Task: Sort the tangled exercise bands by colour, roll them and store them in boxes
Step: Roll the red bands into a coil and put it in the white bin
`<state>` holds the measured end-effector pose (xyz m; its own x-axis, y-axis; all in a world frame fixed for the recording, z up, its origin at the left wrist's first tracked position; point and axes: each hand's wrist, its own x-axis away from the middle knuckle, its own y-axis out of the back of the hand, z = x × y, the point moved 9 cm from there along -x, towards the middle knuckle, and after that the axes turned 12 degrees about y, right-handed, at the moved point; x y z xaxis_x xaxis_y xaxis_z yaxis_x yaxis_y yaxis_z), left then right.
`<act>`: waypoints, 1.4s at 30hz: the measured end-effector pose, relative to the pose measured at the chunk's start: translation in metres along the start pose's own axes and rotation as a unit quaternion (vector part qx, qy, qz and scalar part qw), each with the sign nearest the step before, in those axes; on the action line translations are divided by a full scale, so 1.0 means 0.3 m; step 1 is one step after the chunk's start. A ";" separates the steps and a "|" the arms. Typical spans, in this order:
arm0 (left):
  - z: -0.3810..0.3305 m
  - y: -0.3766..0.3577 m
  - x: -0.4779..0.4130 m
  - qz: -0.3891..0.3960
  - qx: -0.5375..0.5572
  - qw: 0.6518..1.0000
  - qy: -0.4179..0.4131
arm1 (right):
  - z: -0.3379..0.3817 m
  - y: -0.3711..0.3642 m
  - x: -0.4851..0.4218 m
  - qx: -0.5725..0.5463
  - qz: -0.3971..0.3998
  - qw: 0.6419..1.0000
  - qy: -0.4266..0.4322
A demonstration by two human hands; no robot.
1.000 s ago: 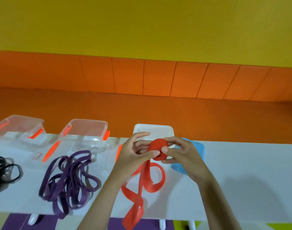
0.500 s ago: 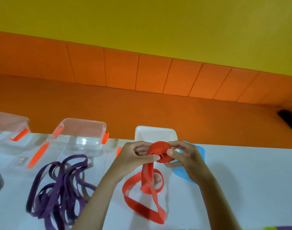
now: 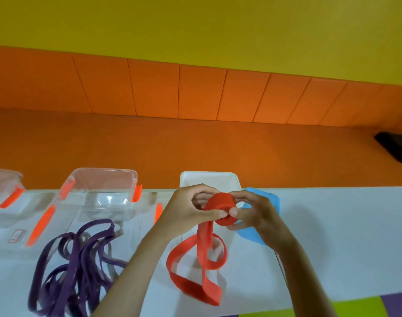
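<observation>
A red exercise band [image 3: 221, 209] is partly wound into a thick roll held above the white table [image 3: 332, 236]. My left hand [image 3: 186, 211] grips the roll from the left, thumb on its front. My right hand [image 3: 252, 213] pinches it from the right. The unrolled tail of the red band [image 3: 195, 271] loops down onto the table. A tangle of purple bands [image 3: 76, 266] lies at the left. Behind the hands stands a white box [image 3: 209, 179] with a blue lid [image 3: 264, 202] beside it.
A clear box with orange clips [image 3: 99, 193] stands at the back left, another clear box [image 3: 3, 186] at the far left edge. Loose clear lids with orange clips [image 3: 38, 227] lie on the table. A dark object [image 3: 396, 147] sits on the orange floor at right.
The roll has grown as more of the red band was wound on, and the loose tail has shortened. The camera has shifted right, so the black bands at left are out of view.
</observation>
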<state>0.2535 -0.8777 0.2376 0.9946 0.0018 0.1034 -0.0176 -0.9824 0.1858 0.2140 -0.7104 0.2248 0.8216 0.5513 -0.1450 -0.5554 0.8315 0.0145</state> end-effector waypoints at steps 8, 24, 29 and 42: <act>-0.061 -0.007 -0.056 0.020 0.089 0.995 0.037 | -0.003 0.037 -0.011 -0.162 -0.014 0.986 0.040; -0.018 -0.094 -0.093 -0.058 -0.036 0.995 0.073 | -0.040 0.226 -0.059 -0.110 -0.037 0.992 0.045; -0.023 -0.150 -0.086 -0.016 -0.074 0.994 0.079 | -0.047 0.248 -0.052 -0.055 0.070 0.996 0.002; -0.038 -0.216 -0.076 -0.097 0.032 0.994 0.049 | 0.006 0.325 -0.054 0.001 0.093 0.994 0.051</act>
<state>0.2308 -0.8119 0.2345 0.9640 0.2073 0.1665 0.1830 -0.9716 0.1502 0.1467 -0.6382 0.2302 0.6878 0.6855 -0.2386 -0.6959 0.7163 0.0518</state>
